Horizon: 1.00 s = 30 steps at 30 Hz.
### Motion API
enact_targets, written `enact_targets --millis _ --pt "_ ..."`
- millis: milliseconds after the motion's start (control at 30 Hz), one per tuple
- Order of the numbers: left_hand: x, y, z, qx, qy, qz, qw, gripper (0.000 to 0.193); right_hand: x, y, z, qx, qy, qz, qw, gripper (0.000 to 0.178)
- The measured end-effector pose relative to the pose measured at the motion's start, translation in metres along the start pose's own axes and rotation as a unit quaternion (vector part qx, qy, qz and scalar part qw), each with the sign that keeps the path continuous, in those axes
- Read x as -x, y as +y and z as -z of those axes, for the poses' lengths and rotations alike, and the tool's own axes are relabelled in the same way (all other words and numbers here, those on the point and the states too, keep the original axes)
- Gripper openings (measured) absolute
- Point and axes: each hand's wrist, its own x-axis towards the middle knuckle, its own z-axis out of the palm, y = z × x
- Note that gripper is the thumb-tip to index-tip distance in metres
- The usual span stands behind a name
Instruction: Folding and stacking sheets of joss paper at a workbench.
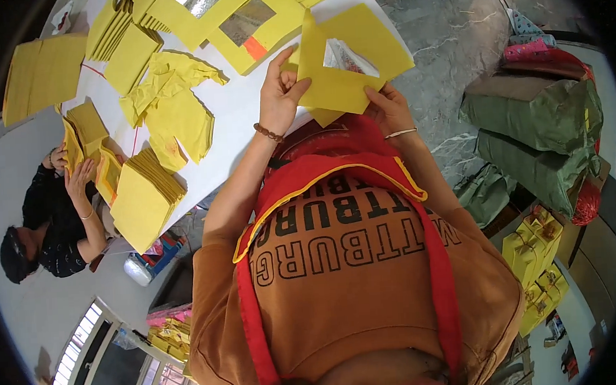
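A bare strip of the white tabletop lies open between the crumpled yellow paper scraps and the person's left hand. Toward the far edge, flat yellow paper frames with cut-out windows cover the surface. The left edge is crowded by a thick stack of folded yellow sheets, where a co-worker's hands work. Right of the right hand, grey marbled floor is open as far as the green wrapped bundles.
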Motion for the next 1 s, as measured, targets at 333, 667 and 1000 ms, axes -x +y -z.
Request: enact_targets --millis 333,667,1000 --pt "0.014 -0.001 -0.003 0.002 0.033 -0.003 0.999 0.053 0.014 -0.01 -0.024 -0.026 -0.016 -0.027 0.999 0.026" --pt "0.019 -0.002 -0.003 0.055 0.018 0.019 0.998 0.056 -0.005 0.0 0.015 0.107 -0.041 -0.002 0.993 0.024" --pt "0.008 0.004 -0.034 0.038 -0.042 0.063 0.996 0.052 0.02 0.009 0.031 -0.023 0.061 0.073 0.995 0.026"
